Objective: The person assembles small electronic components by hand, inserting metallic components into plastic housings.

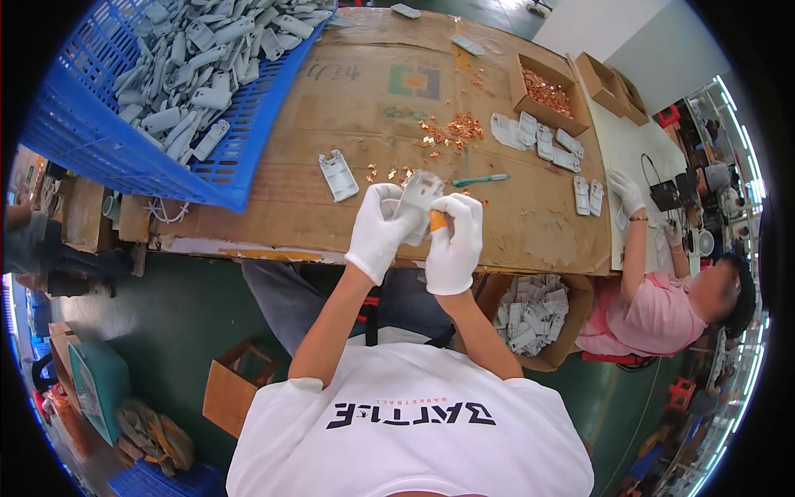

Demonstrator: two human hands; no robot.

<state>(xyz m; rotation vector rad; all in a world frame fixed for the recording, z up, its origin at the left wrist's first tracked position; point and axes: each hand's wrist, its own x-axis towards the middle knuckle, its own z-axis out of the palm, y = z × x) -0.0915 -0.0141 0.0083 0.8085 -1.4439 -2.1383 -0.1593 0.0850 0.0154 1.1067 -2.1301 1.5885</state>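
Note:
My left hand [377, 230], in a white glove, grips a pale grey plastic casing [424, 189] near the front edge of the table. Beside it, my gloved right hand [457, 248] is closed with its fingertips against the casing's right side. Something orange [438, 220] covers one fingertip of that hand; whatever else it pinches is hidden. A similar open casing [338, 176] lies to the left of my hands. Beyond them spreads a loose pile of small copper-coloured metal pieces [454, 131]. A green pen-like tool [482, 180] lies just to the right of the casing.
A blue crate [242, 157] heaped with grey casings stands at the left. Several casings [545, 142] lie at the right near a cardboard box [553, 112] of copper pieces. Below the table edge, another carton [580, 319] holds casings. A co-worker in pink [654, 311] sits at the right.

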